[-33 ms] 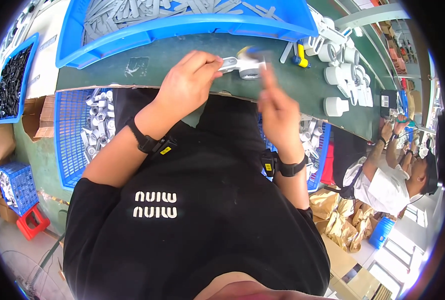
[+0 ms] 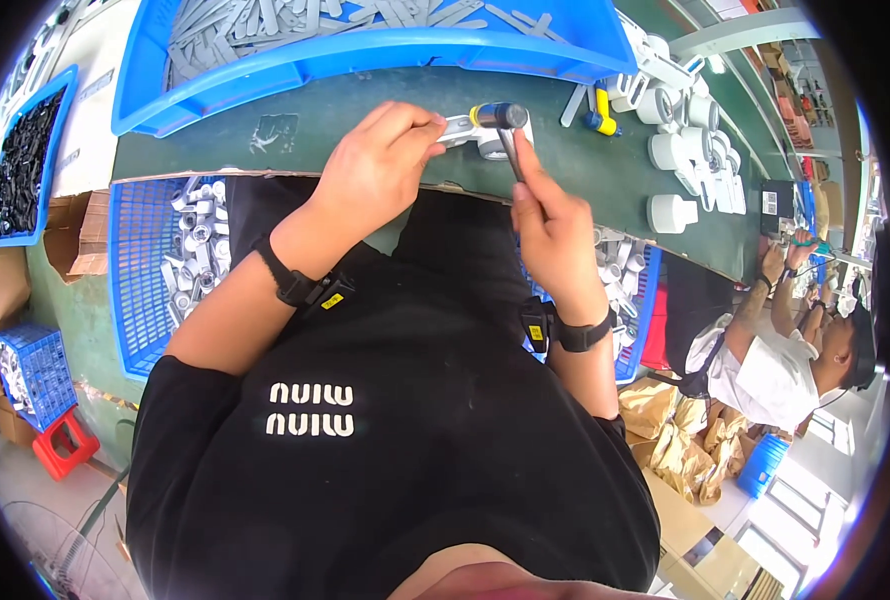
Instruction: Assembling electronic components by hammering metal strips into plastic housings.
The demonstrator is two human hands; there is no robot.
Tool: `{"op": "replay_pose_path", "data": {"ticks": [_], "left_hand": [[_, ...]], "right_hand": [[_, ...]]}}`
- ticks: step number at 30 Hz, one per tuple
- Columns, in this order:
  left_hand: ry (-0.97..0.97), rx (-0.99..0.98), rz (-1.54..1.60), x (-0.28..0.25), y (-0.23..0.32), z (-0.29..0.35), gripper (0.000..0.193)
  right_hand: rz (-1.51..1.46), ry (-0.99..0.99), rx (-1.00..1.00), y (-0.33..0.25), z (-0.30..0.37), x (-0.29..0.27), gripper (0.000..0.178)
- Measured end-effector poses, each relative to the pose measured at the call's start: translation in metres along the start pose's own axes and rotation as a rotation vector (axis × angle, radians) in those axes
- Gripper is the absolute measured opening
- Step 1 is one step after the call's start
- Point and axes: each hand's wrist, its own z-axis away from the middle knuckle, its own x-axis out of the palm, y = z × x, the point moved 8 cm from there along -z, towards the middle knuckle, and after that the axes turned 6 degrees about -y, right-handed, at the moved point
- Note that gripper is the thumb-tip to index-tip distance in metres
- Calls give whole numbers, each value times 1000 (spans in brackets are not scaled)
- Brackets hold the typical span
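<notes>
Left hand (image 2: 377, 165) pinches grey part (image 2: 465, 128); right hand (image 2: 552, 232) grips hammer (image 2: 505, 125).

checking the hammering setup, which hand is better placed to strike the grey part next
Right. The right hand already grips the hammer, whose head sits over the grey part. The left hand pinches that part against the table.

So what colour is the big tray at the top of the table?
The tray is bright blue, full of pale grey parts; the head view shows it best.
</notes>
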Motion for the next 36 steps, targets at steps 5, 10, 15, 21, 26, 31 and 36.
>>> {"op": "replay_pose_path", "data": {"ticks": [5, 10, 15, 21, 26, 31, 36], "left_hand": [[38, -12, -28, 2, 0, 3, 21], [45, -33, -33, 2, 1, 2, 18], [42, -52, -29, 0, 0, 2, 17], [19, -107, 40, 0, -3, 4, 19], [23, -146, 122, 0, -9, 7, 17], [39, -328, 287, 1, -25, 13, 40], [-6, -367, 322, 5, -32, 13, 56]], "right_hand": [[-311, 263, -38, -25, 17, -25, 53], [8, -95, 170, -8, -4, 11, 56], [-480, 302, 58, -19, 19, -13, 54], [-67, 7, 194, -16, -4, 6, 55], [-333, 315, 59, -8, 11, -4, 56], [3, -18, 106, -25, -11, 14, 55], [-289, 290, -196, -30, 9, -1, 53]]}}
